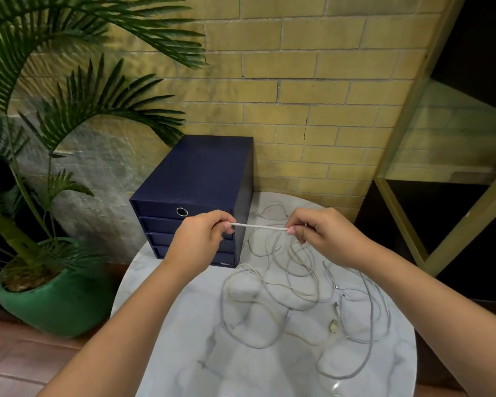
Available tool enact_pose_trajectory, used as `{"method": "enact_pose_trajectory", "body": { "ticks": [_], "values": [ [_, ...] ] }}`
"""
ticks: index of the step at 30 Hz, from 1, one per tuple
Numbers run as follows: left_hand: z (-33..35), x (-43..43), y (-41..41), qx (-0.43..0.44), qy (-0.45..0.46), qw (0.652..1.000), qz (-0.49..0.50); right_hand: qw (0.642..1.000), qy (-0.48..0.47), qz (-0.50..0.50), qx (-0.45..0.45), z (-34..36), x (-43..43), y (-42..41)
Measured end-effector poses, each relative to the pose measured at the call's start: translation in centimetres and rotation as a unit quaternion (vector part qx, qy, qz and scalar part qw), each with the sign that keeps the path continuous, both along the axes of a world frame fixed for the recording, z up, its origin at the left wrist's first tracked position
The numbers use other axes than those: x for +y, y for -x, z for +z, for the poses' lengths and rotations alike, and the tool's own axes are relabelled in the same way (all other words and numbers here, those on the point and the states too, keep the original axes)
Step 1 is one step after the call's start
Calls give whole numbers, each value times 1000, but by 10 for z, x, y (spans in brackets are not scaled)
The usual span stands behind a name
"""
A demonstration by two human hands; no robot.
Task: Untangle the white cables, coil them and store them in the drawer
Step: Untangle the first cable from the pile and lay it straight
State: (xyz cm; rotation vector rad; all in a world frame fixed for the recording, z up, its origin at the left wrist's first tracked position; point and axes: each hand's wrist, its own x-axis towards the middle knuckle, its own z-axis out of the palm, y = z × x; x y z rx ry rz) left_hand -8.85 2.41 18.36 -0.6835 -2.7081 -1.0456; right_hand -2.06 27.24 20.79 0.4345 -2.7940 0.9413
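A short stretch of white cable point(258, 226) runs taut between my two hands above the table. My left hand point(204, 236) pinches its left end and my right hand point(318, 233) pinches its right end. From my right hand the cable drops into a loose tangle of white cables point(292, 293) spread over the round marble table point(189, 339). Plug ends point(334, 325) lie in the tangle's right part. A dark blue drawer unit point(201, 179) stands at the table's back left, its drawers all shut, the top one with a metal ring pull point(181, 211).
A palm in a green pot point(49, 305) stands on the floor to the left. A yellow brick wall point(312, 96) runs behind the table. A yellow-framed shelf point(407, 167) leans in at the right. The table's near left part holds no cables.
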Motion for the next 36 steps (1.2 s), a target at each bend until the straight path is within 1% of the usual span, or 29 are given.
{"method": "enact_pose_trajectory", "body": {
  "ticks": [3,6,10,13,15,17,21,25,28,31,33,36],
  "values": [
    [-1,-4,0,-22,38,998,-45,999,21,-22,-12,0,2,2],
    [3,6,-4,-40,67,993,-86,999,46,-15,-15,1,-4,3],
    [8,25,-11,-4,65,991,-121,999,49,-9,-8,1,-11,4],
    [6,20,-8,30,62,993,-100,998,48,-26,-21,0,-2,4],
    [2,10,-3,40,63,994,-84,999,29,-37,-24,0,8,1],
    [-2,-2,2,34,64,995,-70,999,11,-51,-9,1,15,-2],
    [-5,-14,5,13,53,998,-42,999,9,-53,2,6,20,-3],
    [-4,-12,6,39,51,998,28,999,2,-26,19,8,8,-1],
    [-3,-12,6,35,64,996,43,998,19,-37,42,10,3,1],
    [2,-13,3,-17,77,997,-5,996,34,-57,56,15,5,3],
    [8,-7,-2,-46,67,996,-48,997,33,-53,51,18,4,3],
    [19,15,-14,-29,50,993,-105,998,40,-39,42,19,-4,4]
  ]
}}
